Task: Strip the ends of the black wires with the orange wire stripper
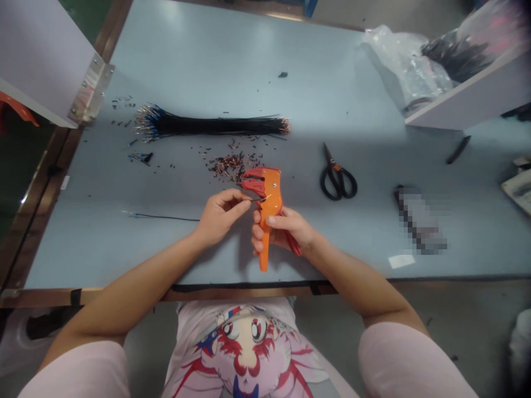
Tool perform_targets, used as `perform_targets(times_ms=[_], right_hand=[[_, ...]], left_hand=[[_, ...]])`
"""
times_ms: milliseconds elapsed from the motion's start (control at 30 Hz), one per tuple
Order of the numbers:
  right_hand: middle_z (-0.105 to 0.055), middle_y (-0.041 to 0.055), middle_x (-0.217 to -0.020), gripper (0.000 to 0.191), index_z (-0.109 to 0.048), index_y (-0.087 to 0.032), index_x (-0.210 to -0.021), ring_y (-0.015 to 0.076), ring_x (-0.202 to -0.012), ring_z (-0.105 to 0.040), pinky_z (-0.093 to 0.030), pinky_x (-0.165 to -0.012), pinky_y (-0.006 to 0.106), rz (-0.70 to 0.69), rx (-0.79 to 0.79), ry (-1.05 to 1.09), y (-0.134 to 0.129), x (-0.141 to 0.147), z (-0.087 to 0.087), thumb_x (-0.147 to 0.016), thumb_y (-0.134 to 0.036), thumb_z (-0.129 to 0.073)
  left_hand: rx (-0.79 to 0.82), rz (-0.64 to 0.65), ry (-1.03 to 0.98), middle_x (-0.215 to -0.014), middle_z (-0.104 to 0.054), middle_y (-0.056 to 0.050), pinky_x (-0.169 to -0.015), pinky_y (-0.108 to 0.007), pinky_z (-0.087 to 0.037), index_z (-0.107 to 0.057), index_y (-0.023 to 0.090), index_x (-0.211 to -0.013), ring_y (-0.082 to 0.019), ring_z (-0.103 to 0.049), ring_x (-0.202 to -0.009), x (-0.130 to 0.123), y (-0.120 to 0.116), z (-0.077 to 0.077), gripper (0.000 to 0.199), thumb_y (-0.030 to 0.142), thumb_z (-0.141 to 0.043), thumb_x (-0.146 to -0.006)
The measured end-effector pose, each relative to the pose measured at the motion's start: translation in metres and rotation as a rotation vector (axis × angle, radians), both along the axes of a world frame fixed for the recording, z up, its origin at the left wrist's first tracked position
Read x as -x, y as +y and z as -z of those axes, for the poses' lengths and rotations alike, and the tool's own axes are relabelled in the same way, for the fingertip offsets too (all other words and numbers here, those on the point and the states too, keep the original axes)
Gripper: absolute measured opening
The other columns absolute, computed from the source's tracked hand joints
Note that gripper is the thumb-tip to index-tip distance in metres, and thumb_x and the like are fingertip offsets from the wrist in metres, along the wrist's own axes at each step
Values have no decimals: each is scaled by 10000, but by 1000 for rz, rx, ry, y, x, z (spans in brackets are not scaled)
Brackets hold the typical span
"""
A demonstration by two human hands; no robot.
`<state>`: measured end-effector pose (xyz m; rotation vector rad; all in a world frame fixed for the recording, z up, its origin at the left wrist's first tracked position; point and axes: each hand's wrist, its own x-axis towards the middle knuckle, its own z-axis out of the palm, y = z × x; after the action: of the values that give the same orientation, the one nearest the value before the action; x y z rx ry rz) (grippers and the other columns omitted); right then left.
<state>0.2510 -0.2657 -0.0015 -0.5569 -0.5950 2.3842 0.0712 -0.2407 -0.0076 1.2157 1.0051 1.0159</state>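
Note:
My right hand [282,229] is wrapped round the handles of an orange and red wire stripper [271,190], its red jaws pointing away from me to the left. Between thumb and fingers, my left hand [222,215] pinches a thin black wire [166,217]. The wire's near end meets the side of the stripper, and its other end, with a blue and silver terminal, trails left over the table. Just beyond the jaws lies a heap of black and copper scraps [227,166]. Farther off rests a long bundle of black wires [207,124], with blue terminals at left and bare copper ends at right.
Black-handled scissors [338,179] lie right of the stripper, and a blurred-out dark object [420,218] farther right. A few loose terminals [141,158] sit at left. Clear plastic bags [410,66] stand by a white panel [468,91] at back right. Another panel [41,55] rises at left.

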Motion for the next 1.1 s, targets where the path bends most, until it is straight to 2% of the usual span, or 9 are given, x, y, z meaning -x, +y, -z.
perform_targets(times_ms=[233, 367, 533, 733, 1100], right_hand=[[-651, 16, -702, 266, -544, -131, -889, 172, -611, -661, -581, -628, 378, -8, -1, 28, -1, 3, -2, -808, -337, -692], [-635, -1, -678, 271, -528, -143, -883, 157, -576, -646, -585, -591, 362, -16, -3, 34, -1, 3, -2, -822, -364, -673], [-613, -13, -642, 274, -514, -142, -875, 137, -520, -629, -582, -552, 333, -21, -11, 46, -1, 2, 2, -851, -385, -638], [-597, -21, -607, 325, -492, -159, -857, 133, -469, -591, -569, -496, 328, -29, 8, -21, -1, 2, 1, -811, -426, -672], [-576, -24, -561, 316, -486, -150, -786, 129, -439, -580, -555, -473, 313, -20, -39, -80, -3, 5, -4, -828, -412, -657]], left_hand=[[89, 101, -97, -763, -675, -16, -745, -273, -491, -686, 191, -832, -127, -611, -729, -3, -2, 2, 190, 366, -702, -760], [74, 122, -142, -733, -668, -11, -757, -272, -484, -695, 192, -839, -126, -613, -740, -4, -2, 1, 178, 355, -699, -768], [38, 136, -158, -735, -665, -7, -782, -272, -480, -697, 193, -847, -127, -618, -770, -4, -2, 6, 169, 348, -687, -779], [45, 120, -143, -815, -694, -24, -775, -288, -490, -683, 185, -832, -133, -631, -765, -4, -2, 6, 148, 311, -694, -755], [74, 111, -109, -774, -691, -17, -741, -277, -500, -668, 180, -809, -134, -637, -753, -5, -2, 6, 113, 200, -628, -705]])
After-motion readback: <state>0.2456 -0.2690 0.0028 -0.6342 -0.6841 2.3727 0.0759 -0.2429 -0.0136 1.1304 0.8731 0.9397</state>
